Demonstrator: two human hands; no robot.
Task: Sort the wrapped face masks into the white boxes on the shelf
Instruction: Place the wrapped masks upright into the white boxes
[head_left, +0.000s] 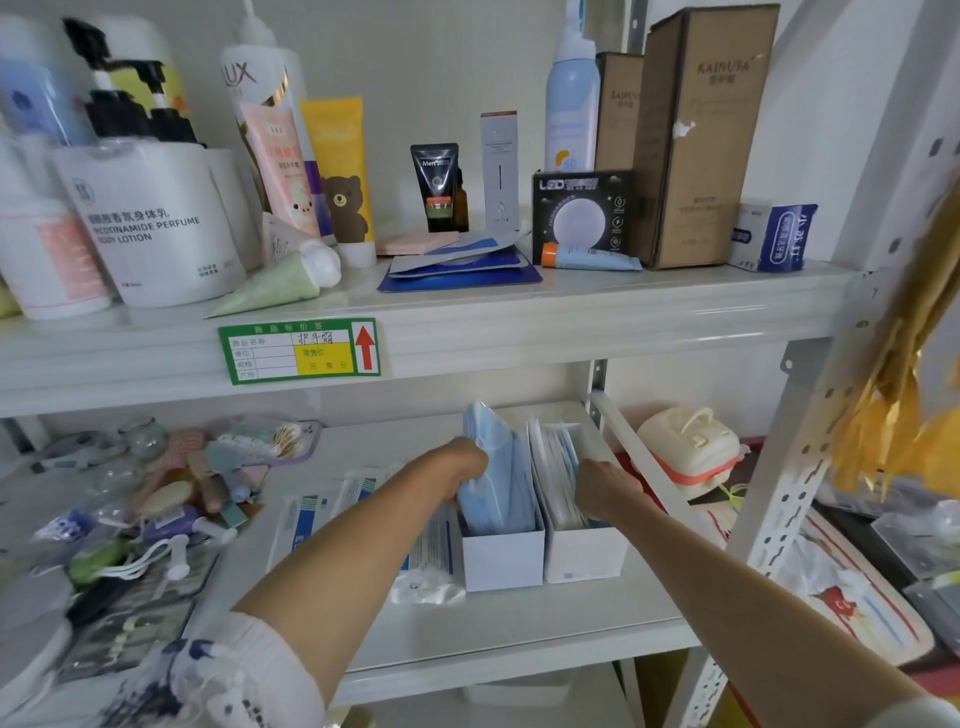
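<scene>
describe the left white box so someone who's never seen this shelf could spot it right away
Look at the lower shelf, under the green price label on the upper shelf's edge. Two white boxes stand side by side near its front. The left box holds bare blue masks gripped by the left hand, while the right box holds white-wrapped ones.

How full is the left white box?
Full: blue masks stand upright in the left white box, rising well above its rim.

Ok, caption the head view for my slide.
Left hand and right hand tuck wrapped face masks into two white boxes on the lower shelf.
</scene>
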